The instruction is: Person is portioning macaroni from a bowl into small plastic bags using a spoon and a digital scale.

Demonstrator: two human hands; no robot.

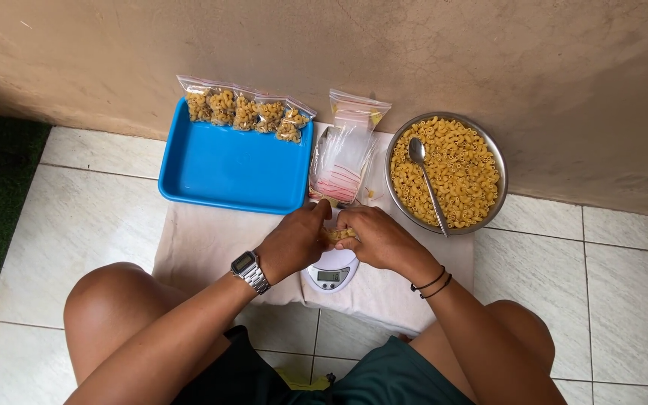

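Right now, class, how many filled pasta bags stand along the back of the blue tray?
5, in a row along the tray's far edge: bags at and. They overlap, so another may be hidden behind.

Both hands, left hand [294, 244] and right hand [378, 240], around a small macaroni bag [339, 234] above a white digital scale [330, 271], beside a blue tray [230, 169].

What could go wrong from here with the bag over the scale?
1. Both hands, left hand and right hand, pinch the small clear macaroni bag above the white digital kitchen scale; pasta might spill.
2. The long metal spoon overhangs the round steel bowl of macaroni; an elbow could tip it.
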